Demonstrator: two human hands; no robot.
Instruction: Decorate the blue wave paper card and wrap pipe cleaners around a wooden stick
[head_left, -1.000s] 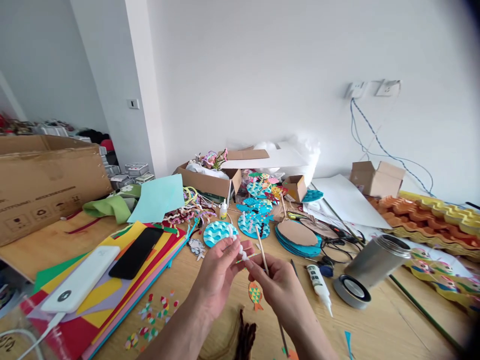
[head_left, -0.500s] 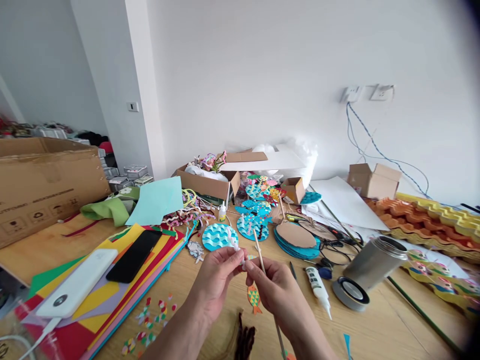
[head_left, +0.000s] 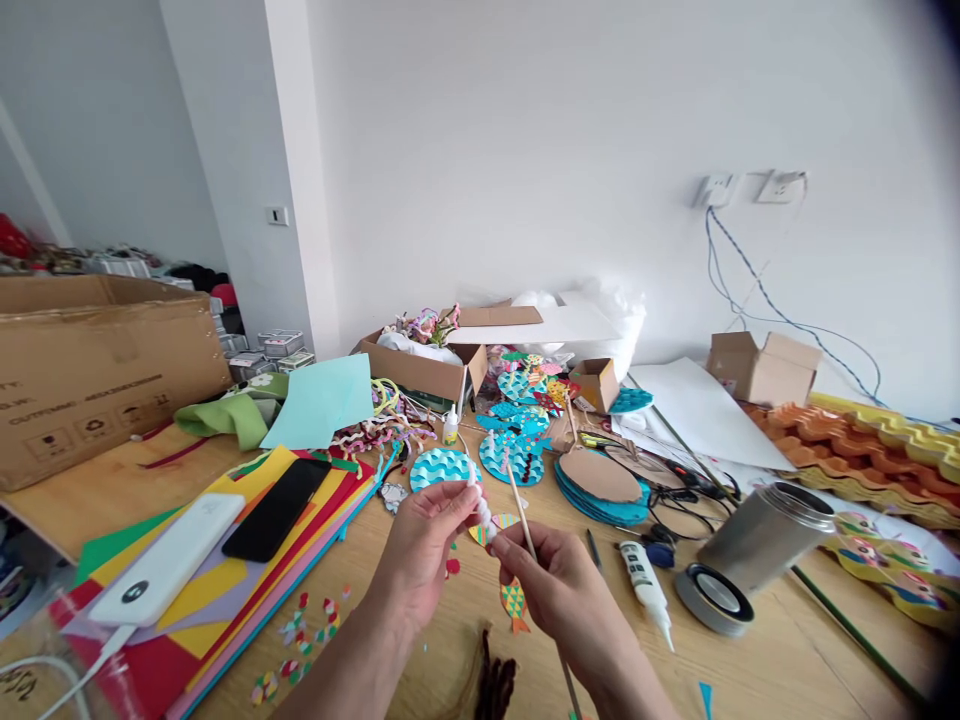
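A white, fuzzy pipe cleaner [head_left: 483,508], wound into a bumpy coil, stretches between my hands over the table. My left hand [head_left: 429,535] pinches its upper end between thumb and fingers. In my right hand [head_left: 553,568], thumb and forefinger grip the lower end, while a thin wooden stick [head_left: 519,498] passes through the same hand and slants up past the fingers. Just beneath lies a patterned paper fish [head_left: 514,602], with a striped paper fish [head_left: 480,535] partly hidden behind my fingers. Dark brown pipe cleaners [head_left: 496,682] lie at the near edge.
Blue wavy discs [head_left: 439,466] and stacked cardboard ovals [head_left: 600,472] sit beyond my hands. To the right are a glue bottle [head_left: 645,590] and a steel flask [head_left: 765,540]. Coloured sheets [head_left: 172,660], a phone [head_left: 277,510] and a white power bank [head_left: 169,560] lie left.
My hands have drawn slightly apart, exposing more of the coiled white pipe cleaner between them. The whole view has shifted slightly, with things appearing further right.
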